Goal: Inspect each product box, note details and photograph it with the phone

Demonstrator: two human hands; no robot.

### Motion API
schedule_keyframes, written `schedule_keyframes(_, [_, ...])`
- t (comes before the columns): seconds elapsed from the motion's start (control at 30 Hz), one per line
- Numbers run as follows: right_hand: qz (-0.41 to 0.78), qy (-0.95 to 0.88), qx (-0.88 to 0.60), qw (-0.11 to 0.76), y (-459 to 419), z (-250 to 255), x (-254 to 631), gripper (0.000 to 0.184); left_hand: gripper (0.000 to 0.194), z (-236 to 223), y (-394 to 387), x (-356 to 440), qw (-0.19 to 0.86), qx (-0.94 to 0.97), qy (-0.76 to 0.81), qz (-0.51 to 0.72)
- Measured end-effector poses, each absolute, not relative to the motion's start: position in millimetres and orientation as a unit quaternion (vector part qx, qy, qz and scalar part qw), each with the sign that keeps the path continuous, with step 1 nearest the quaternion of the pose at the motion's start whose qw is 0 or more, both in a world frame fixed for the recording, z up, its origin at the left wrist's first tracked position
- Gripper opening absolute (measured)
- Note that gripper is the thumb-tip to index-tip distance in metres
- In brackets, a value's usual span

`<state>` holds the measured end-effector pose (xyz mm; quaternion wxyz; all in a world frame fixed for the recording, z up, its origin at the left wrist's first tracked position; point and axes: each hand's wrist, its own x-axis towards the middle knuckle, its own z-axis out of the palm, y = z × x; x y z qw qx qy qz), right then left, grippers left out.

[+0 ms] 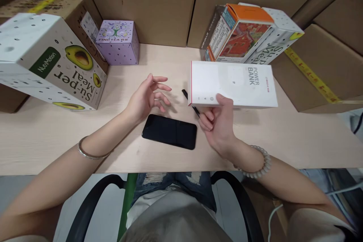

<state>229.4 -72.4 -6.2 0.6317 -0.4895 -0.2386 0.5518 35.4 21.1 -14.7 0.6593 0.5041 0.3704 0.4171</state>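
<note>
A white power bank box point(227, 81) is held up off the desk by my right hand point(219, 128). The thumb lies over its front edge, and the fingers curl under it. My left hand point(149, 96) is raised above the desk with its fingers apart and nothing in it. Just below and between the hands, a black smartphone point(169, 132) lies flat, its screen dark. Partly hidden by the box and my right fingers, a black pen point(185, 93) rests on the desk.
At the left stand a large white Su-per Meal box point(70, 60), a brown carton point(76, 11) and a purple tea box point(121, 47). An orange-topped box point(246, 34) and another white box point(286, 26) stand at the back right. Beyond them is a taped cardboard carton point(334, 60).
</note>
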Motion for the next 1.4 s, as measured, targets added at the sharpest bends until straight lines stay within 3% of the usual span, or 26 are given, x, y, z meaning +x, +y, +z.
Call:
schedule_keyframes(0.23, [0.503, -0.221, -0.493, 0.675, -67, -8, 237, 0.061, 0.051, -16, 23, 31, 0.651, 0.49, 0.345, 0.466])
schedule_keyframes(0.73, [0.619, -0.18, -0.504, 0.575, -65, -5, 242, 0.063, 0.037, -14, 20, 34, 0.666, 0.497, 0.306, 0.465])
schedule_keyframes(0.97, [0.68, -0.215, -0.497, 0.494, -64, -2, 245, 0.07, 0.047, -15, 22, 33, 0.667, 0.497, 0.299, 0.467])
schedule_keyframes(1.03, [0.679, -0.198, -0.493, 0.507, -65, 0, 245, 0.07, 0.052, -15, 22, 34, 0.664, 0.494, 0.309, 0.468])
schedule_keyframes(1.23, [0.601, -0.17, -0.458, 0.633, -64, 2, 247, 0.04, 0.046, -17, 22, 36, 0.625, 0.486, 0.313, 0.525])
schedule_keyframes(1.4, [0.639, -0.133, -0.468, 0.596, -64, 2, 243, 0.018, 0.044, -20, 24, 36, 0.606, 0.473, 0.324, 0.551])
